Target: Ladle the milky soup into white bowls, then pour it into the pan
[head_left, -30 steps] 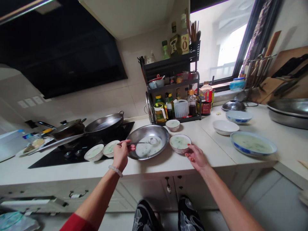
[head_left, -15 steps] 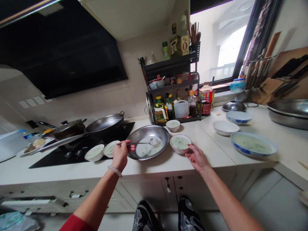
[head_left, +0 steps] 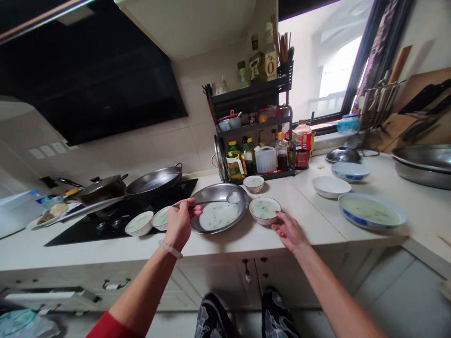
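Note:
My left hand (head_left: 180, 219) is closed around the handle of a ladle (head_left: 233, 197), whose bowl holds pale soup over the right side of a wide metal basin (head_left: 241, 215). White soup with green bits lies in that basin. My right hand (head_left: 289, 230) has its fingers against the right rim of a small bowl (head_left: 265, 209) of the same soup, which rests on the counter. Behind it stands another small filled bowl (head_left: 253, 184). Two more small bowls, a left one (head_left: 138, 224) and one partly behind my left hand (head_left: 160, 218), hold soup too.
On the stove (head_left: 91, 229) are a wok (head_left: 153, 181) and a lidded pot (head_left: 100, 188). A black rack (head_left: 252, 126) with bottles stands behind the basin. To the right are a blue-and-white soup dish (head_left: 371, 211), a white bowl (head_left: 331, 187) and stacked metal pans (head_left: 423, 168).
The ladle has risen from the soup and moved slightly right and back within the basin, with my left hand following. My right hand stays at the bowl.

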The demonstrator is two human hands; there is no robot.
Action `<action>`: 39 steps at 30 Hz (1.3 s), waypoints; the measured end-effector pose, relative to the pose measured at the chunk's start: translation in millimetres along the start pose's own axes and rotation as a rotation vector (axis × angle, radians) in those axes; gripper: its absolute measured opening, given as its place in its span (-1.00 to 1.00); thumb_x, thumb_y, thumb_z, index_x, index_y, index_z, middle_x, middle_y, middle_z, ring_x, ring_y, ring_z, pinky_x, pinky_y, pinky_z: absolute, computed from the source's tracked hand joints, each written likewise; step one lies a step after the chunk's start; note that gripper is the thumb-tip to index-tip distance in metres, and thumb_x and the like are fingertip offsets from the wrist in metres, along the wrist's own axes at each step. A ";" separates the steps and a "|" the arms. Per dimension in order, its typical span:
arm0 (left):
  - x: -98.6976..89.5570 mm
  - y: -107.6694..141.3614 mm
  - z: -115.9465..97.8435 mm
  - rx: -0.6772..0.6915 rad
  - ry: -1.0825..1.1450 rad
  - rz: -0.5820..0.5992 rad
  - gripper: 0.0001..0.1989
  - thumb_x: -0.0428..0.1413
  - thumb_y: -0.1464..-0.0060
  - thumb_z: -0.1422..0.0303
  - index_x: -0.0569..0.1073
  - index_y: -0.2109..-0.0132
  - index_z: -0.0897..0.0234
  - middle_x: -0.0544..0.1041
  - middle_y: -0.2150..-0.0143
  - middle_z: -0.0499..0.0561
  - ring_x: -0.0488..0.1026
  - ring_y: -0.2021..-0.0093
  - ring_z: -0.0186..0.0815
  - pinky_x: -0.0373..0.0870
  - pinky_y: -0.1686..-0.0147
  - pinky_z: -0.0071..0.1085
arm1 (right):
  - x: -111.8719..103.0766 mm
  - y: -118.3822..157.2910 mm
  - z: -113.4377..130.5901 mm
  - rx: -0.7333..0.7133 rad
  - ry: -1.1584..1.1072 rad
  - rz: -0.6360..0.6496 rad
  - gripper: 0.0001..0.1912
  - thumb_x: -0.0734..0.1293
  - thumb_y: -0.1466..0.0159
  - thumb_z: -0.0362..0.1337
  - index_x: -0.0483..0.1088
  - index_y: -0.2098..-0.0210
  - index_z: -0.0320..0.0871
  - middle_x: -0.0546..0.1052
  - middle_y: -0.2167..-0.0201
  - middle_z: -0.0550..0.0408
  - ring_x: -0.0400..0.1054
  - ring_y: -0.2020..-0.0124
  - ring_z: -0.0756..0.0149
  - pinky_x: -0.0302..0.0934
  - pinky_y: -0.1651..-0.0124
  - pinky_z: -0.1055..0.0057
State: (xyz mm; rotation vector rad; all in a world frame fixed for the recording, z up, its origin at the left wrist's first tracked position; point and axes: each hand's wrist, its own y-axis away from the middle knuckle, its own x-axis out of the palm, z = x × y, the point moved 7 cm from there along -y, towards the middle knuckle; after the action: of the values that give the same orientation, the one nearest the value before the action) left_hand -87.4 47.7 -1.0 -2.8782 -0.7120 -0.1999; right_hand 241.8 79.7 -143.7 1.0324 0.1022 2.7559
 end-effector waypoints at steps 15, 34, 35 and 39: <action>74.0 64.4 -5.0 0.302 -0.244 0.461 -0.72 0.03 -0.14 0.22 0.47 0.16 0.35 0.52 0.57 -0.01 0.51 0.56 -0.27 0.46 0.47 -0.37 | -0.4 -1.2 -1.4 0.003 0.009 0.012 -0.64 0.55 0.12 -0.20 0.36 0.42 -0.16 0.44 0.57 0.13 0.25 0.69 0.48 -0.16 0.76 0.65; -4.0 32.4 10.5 0.222 -0.046 0.064 -0.71 0.05 -0.14 0.21 0.44 0.13 0.36 0.58 0.47 0.03 0.56 0.48 -0.26 0.53 0.39 -0.35 | 0.1 -2.8 -1.3 -0.020 -0.002 0.025 -0.66 0.55 0.13 -0.21 0.38 0.45 -0.17 0.45 0.59 0.13 0.25 0.69 0.48 -0.07 0.74 0.65; -13.7 29.4 13.2 0.209 -0.042 0.030 -0.72 0.05 -0.14 0.23 0.44 0.14 0.36 0.59 0.46 0.04 0.56 0.49 -0.27 0.53 0.40 -0.35 | 0.3 -3.2 -1.4 -0.023 0.001 0.027 -0.66 0.55 0.13 -0.21 0.38 0.45 -0.17 0.45 0.60 0.13 0.25 0.69 0.48 -0.05 0.74 0.65; -44.6 24.7 24.3 0.161 -0.032 -0.032 -0.73 0.06 -0.11 0.25 0.46 0.13 0.35 0.59 0.47 0.01 0.55 0.49 -0.28 0.54 0.38 -0.34 | -0.6 -5.9 -1.9 -0.023 0.011 0.011 -0.72 0.53 0.09 -0.22 0.39 0.48 -0.17 0.46 0.61 0.11 0.28 0.67 0.44 0.00 0.74 0.62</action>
State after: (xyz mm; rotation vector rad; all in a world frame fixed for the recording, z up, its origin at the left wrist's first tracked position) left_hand -112.7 10.8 -35.6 -2.7245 -0.7447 -0.0954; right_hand 241.9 85.3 -146.2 1.0146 0.0670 2.7660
